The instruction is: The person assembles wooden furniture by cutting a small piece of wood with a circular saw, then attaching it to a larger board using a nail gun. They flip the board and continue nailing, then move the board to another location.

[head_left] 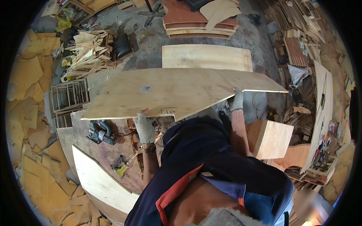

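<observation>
A large sheet of plywood (158, 90), cut to an angled outline along its near edge, spans the space ahead of my legs. My left hand (144, 127), in a grey knitted glove, is closed on that near edge at the left. Farther right, my gloved right hand (237, 99) grips the edge where it angles upward. The fingers of both hands are partly hidden by the board. A small pale label (146, 89) and handwritten marks show on its face. Below the sheet's left end lies a jigsaw (102, 132), close to my left hand.
A yellow-green tool (120, 166) and a curved pale panel (100, 179) rest on the worktable at lower left. Another plywood board (206, 56) lies beyond the sheet. Stacked cut panels (201, 22) stand at the back. A wooden box (274, 139) is right of my leg; scrap wood lines both sides.
</observation>
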### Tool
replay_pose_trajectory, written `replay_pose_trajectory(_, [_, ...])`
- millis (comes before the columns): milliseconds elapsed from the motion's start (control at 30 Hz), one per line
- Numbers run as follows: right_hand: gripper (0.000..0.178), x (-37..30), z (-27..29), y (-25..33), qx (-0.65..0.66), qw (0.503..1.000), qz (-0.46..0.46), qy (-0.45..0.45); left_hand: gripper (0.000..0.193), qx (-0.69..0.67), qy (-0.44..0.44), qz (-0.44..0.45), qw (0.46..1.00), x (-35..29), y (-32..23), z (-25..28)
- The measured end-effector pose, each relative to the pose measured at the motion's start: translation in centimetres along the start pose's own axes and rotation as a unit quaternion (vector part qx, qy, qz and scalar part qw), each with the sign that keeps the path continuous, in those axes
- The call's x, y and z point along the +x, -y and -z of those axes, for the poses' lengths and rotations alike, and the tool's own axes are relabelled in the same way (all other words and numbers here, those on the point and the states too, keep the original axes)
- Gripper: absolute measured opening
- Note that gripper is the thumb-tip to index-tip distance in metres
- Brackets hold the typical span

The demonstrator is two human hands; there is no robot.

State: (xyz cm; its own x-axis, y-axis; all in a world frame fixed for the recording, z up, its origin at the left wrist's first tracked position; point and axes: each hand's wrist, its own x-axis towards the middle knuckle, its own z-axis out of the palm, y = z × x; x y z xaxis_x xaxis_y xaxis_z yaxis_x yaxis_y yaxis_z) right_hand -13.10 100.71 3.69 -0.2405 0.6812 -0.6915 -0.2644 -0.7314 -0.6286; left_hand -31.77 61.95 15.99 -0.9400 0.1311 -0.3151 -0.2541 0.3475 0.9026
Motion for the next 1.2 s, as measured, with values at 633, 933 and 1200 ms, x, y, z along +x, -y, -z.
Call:
replay_pose_trajectory(633, [0.037,25.7,6.8,0.4,-0.566,0.809,-0.156,-0.014,0.027,-0.211,-0.049,0.362,0.907,2.9,24.1,-14.4])
replay_pose_trajectory(933, [0.038,23.3,8.9,-0.5,-0.66,0.693,-0.223,0.185,0.037,-0.184,-0.213,0.476,0.833,-14.5,27.8,-10.1])
replay_pose_trajectory(1200, [0.04,23.3,3.3,-2.5,-0.74,0.595,-0.182,0.255,0.035,-0.113,-0.25,0.377,0.884,-20.4,27.4,-16.5])
